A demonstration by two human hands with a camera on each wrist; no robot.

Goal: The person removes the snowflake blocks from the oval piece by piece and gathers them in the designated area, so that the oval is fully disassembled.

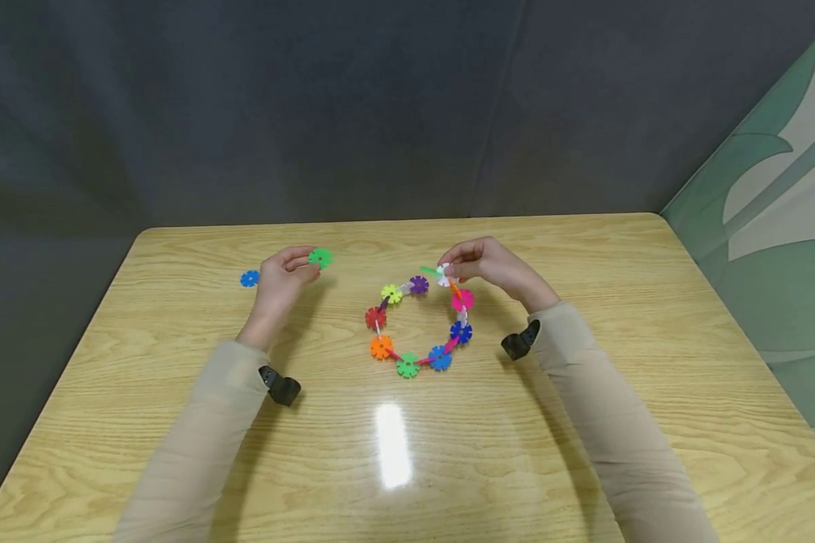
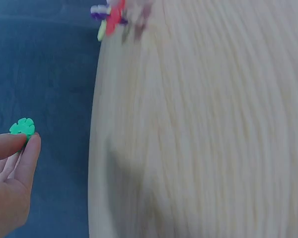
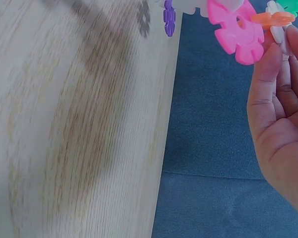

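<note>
Between thumb and fingers, my left hand [image 1: 281,285] pinches a green notched disc [image 1: 321,259], which shows again as a green disc [image 2: 23,127] in the left wrist view. My right hand [image 1: 494,270] pinches a white notched disc [image 1: 443,274] at the upper right end of a ring-shaped chain of linked discs. A green disc [image 1: 430,271] seen edge-on joins the white one, and an orange disc [image 3: 273,19] links it to a pink disc [image 3: 237,30]. At the chain's other end is a purple disc [image 1: 419,284], with a gap between it and the white disc.
A loose blue disc [image 1: 250,278] lies on the wooden table [image 1: 339,467] just left of my left hand. Yellow, red, orange, green and blue discs [image 1: 440,357] make up the rest of the chain. A dark curtain [image 1: 380,113] hangs behind the table's far edge.
</note>
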